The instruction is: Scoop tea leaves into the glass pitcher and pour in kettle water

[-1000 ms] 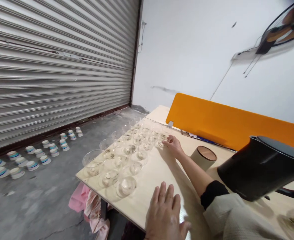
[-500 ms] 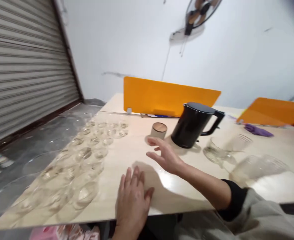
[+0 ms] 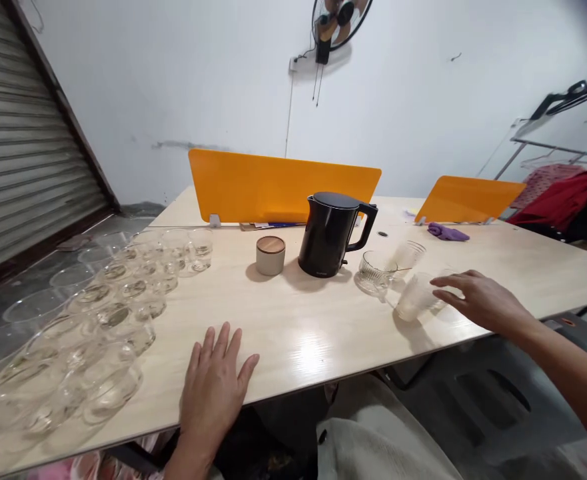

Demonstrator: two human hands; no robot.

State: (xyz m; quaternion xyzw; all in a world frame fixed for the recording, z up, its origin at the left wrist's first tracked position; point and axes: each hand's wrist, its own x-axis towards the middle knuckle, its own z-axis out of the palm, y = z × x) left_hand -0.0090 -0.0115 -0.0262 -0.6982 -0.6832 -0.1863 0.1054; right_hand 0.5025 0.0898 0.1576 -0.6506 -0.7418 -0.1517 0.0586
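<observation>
My left hand (image 3: 213,383) lies palm down on the pale wooden table (image 3: 273,333), fingers spread, holding nothing. Out to the right, my right hand (image 3: 486,303) hovers with fingers apart beside a ribbed clear tumbler (image 3: 414,299); whether the fingertips touch it I cannot tell. Behind that tumbler stands another ribbed glass (image 3: 409,253). A ribbed glass cup (image 3: 374,269) sits on a glass saucer (image 3: 370,287) to their left. The black electric kettle (image 3: 326,237) is upright near the middle, with a small grey canister (image 3: 270,259) with a wooden lid left of it.
Several clear drinking glasses (image 3: 136,293) crowd the table's left side, close to its edge. Orange divider panels (image 3: 283,187) stand across the back, with a folded purple cloth (image 3: 447,232) before the right one. A grey plastic chair (image 3: 458,400) is below the front edge.
My right hand has moved from near the canister to beside the tumbler at the right. My left hand stays flat on the table. The view has turned to the right.
</observation>
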